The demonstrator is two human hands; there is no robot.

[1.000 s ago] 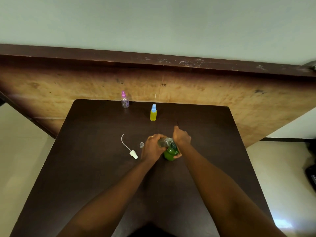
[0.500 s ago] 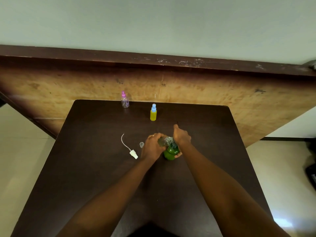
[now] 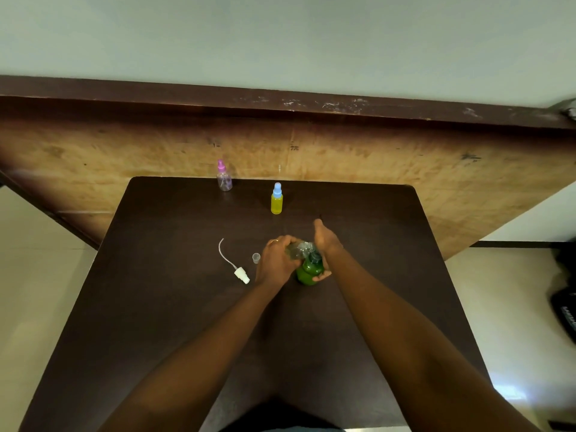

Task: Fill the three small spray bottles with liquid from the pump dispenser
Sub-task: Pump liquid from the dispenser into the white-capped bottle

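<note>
Head cam: basically no change over the last second. The left hand (image 3: 276,264) stays curled round the clear spray bottle (image 3: 295,250), held tilted with its neck up at the top of the green pump dispenser (image 3: 307,272). The right hand (image 3: 326,244) stays wrapped over the dispenser, palm on the pump head (can't tell if it's mid-press). My read: this bottle's fill is in progress, level not visible. Its white spray head (image 3: 242,273) with dip tube lies on the worktop (image 3: 156,307) left of the hands, with a small clear cap (image 3: 256,258) just beside the left hand. The blue-capped bottle (image 3: 276,203) stands beyond the hands and looks full of yellow liquid. The pink-capped bottle (image 3: 224,181) sits at the far edge, looks near empty, so probably next. Worktop is dark brown; a scuffed wooden panel (image 3: 436,182) stands behind it, then a pale wall and light floor.
</note>
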